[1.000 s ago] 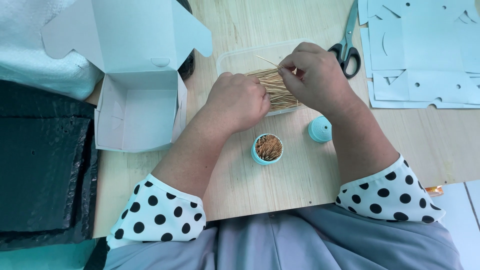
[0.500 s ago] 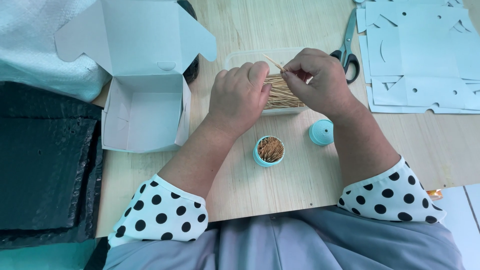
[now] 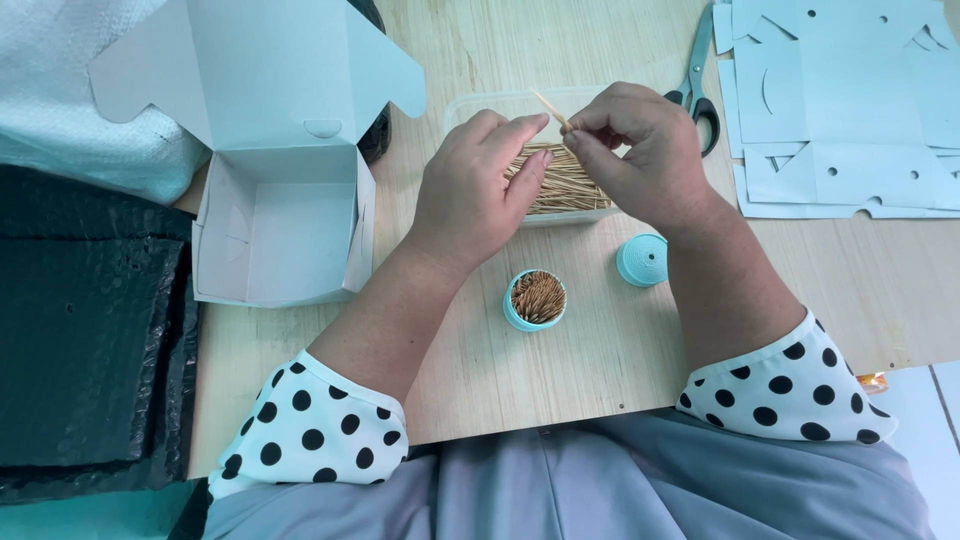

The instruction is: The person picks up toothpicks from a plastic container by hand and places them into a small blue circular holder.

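- Open pale-blue box (image 3: 275,215) sits on the wooden table (image 3: 560,370), lid flaps up, inside bare.
- Scissors (image 3: 697,75) lie at the table's far edge, beside a stack of flat box blanks (image 3: 850,100).
- Black bubble wrap (image 3: 85,330) lies left of the box.
- White woven sack (image 3: 90,110) lies behind the wrap.

Teal toothpick jar (image 3: 535,300) and teal lid (image 3: 642,260); pale-blue open box (image 3: 285,150); white sleeves (image 3: 310,435) with black dots.
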